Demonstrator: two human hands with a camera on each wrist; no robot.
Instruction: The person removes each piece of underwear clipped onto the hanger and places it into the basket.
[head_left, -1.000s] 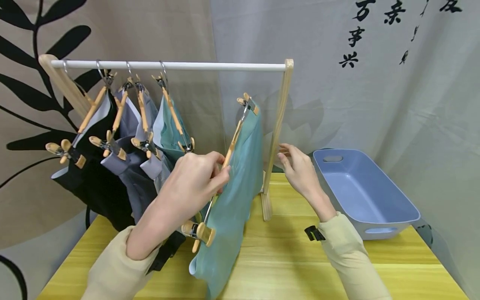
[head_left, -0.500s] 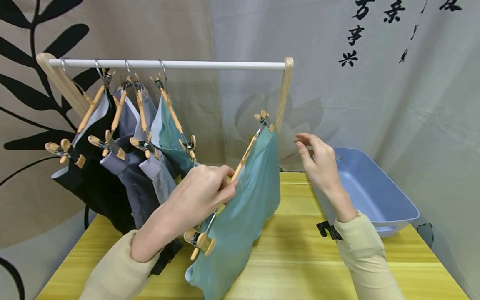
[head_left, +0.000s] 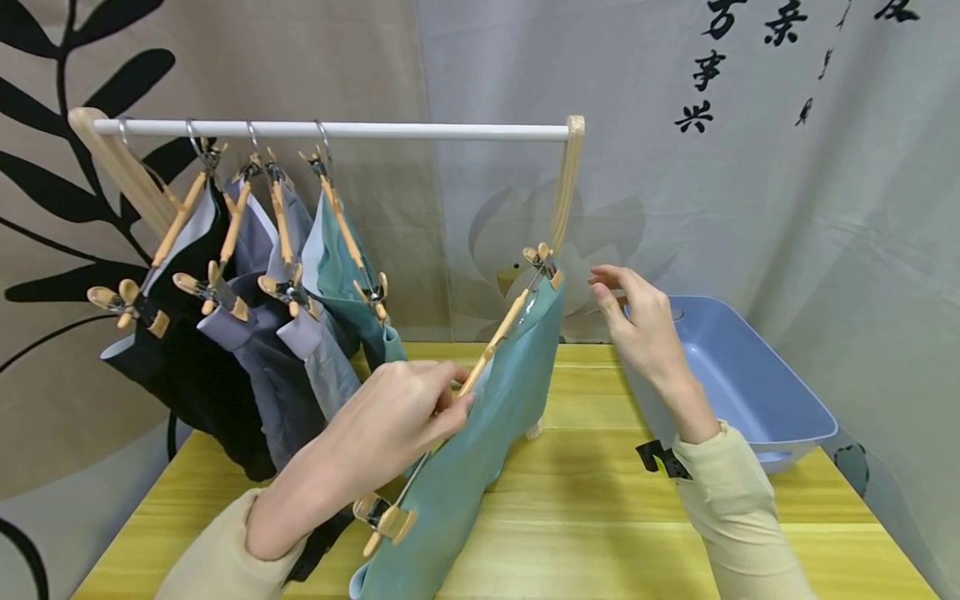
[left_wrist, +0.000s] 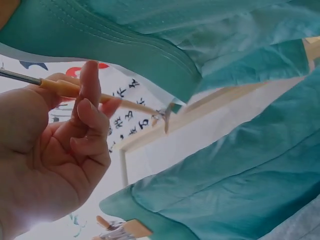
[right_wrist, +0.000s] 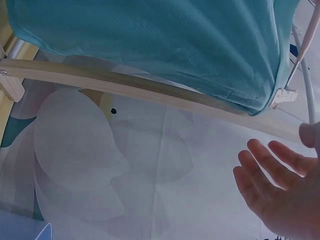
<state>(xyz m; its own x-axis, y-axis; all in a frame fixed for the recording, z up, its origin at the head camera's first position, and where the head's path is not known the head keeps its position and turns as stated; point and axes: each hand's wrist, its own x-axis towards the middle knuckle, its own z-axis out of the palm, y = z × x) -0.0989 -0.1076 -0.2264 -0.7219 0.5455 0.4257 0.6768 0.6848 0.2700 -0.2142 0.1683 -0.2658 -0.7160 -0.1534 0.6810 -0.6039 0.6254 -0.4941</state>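
A rack stood on the surface, its rail running left to right. Four hangers with garments hung crowded at the rail's left end. In front of the rack, off the rail, a clip hanger slanted from lower left to upper right with a garment hanging below it. A tub sat on the surface at the right, beside the rack's right post. A curtain hung behind everything.

light: bright, even | shadows: soft | wrist views: close, blurred, backlit glare
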